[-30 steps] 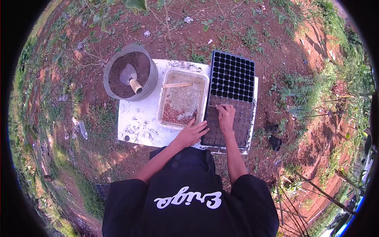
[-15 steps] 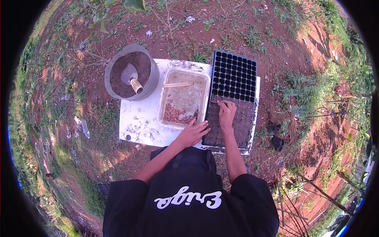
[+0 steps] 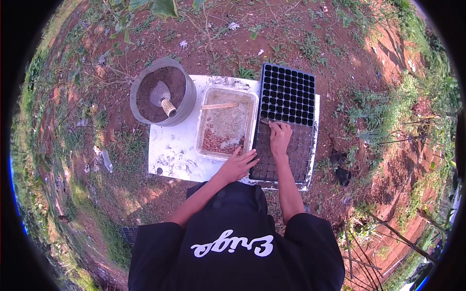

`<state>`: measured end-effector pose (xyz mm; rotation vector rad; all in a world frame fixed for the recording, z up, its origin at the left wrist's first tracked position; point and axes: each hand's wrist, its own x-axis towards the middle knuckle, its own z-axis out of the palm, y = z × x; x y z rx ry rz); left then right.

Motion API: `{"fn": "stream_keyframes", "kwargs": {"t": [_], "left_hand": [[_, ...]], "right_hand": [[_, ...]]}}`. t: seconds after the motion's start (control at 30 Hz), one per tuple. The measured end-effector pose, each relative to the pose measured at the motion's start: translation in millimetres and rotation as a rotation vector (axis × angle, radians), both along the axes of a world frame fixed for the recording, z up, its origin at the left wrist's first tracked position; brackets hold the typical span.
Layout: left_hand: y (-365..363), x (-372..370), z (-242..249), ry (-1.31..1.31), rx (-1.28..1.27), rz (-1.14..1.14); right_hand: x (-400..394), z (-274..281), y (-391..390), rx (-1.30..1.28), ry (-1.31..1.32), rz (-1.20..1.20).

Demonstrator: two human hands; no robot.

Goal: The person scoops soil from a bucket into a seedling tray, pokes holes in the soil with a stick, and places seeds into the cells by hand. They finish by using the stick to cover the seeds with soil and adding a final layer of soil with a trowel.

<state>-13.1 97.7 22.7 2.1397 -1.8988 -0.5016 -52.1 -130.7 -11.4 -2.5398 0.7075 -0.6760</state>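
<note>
A black seedling tray [image 3: 288, 92] has bare cells in its far half and soil-filled cells in the near half. Over the first soil-filled rows, my right hand [image 3: 280, 138] is closed on a small stick [image 3: 264, 121], whose tip is at the tray's left side. My left hand [image 3: 235, 167] lies with its fingers apart between the tray and a foil pan [image 3: 200, 121], its fingertips at the tray's left edge. Reddish-brown seeds [image 3: 218, 141] are heaped in the near part of the pan, and a flat wooden strip [image 3: 220, 106] rests inside its far end.
A grey tub [image 3: 190, 104] of soil stands at the left with a hand trowel [image 3: 165, 99] in it. Everything sits on a white board [image 3: 167, 155] over reddish ground. Leafy branches [image 3: 162, 7] hang at the top.
My right hand has shifted very slightly, with the stick tip a little farther up the tray. My left hand stays at the tray's edge. The view has tilted a little.
</note>
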Motion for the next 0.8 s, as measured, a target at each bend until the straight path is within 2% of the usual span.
{"fn": "stream_keyframes", "kwargs": {"t": [0.8], "left_hand": [[0, -1, -2, -0.017, -0.019, 0.005]], "right_hand": [[5, -3, 20, 0.077, -0.023, -0.103]]}}
